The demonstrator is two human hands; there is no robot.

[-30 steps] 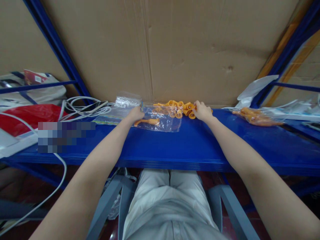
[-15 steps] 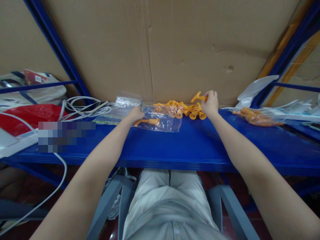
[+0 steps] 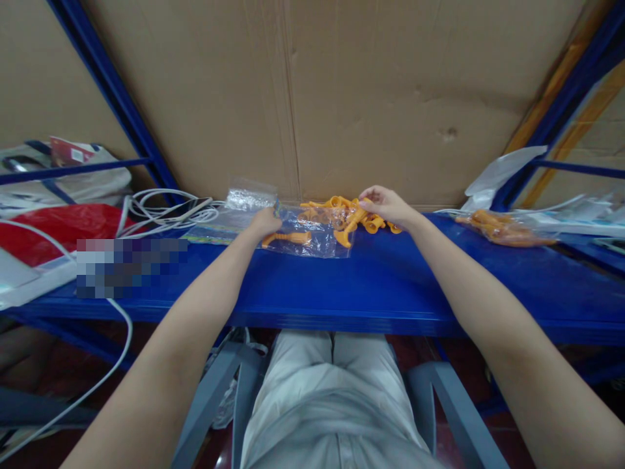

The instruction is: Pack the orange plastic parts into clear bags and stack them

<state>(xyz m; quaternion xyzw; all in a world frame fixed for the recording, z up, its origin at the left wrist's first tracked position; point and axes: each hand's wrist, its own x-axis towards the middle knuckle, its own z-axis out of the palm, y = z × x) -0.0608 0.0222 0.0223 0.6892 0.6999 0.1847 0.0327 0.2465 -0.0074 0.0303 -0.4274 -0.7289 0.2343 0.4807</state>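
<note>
My left hand (image 3: 266,223) is closed on the left end of a clear plastic bag (image 3: 322,250) lying on the blue shelf. One orange plastic part (image 3: 293,239), with a ridged stem and a curved end, shows through the bag. My right hand (image 3: 383,203) pinches another orange plastic part (image 3: 346,236), whose curved crosspiece points down and left over the bag's right end. Whether it is inside the bag I cannot tell. Behind and beneath that hand lies a heap of orange parts (image 3: 374,225) with flared, hollow ends, partly hidden by the fingers.
A filled bag of orange parts (image 3: 502,229) lies at the right. Flat clear bags (image 3: 249,198) lie beyond my left hand. Coiled white cable (image 3: 168,208) and a red bag (image 3: 73,225) are at the left. Cardboard (image 3: 342,98) stands behind the blue shelf (image 3: 390,286).
My right hand has moved left with the orange part, from the heap's right side to the bag's right end; the part now tilts downward. My left hand stays on the bag.
</note>
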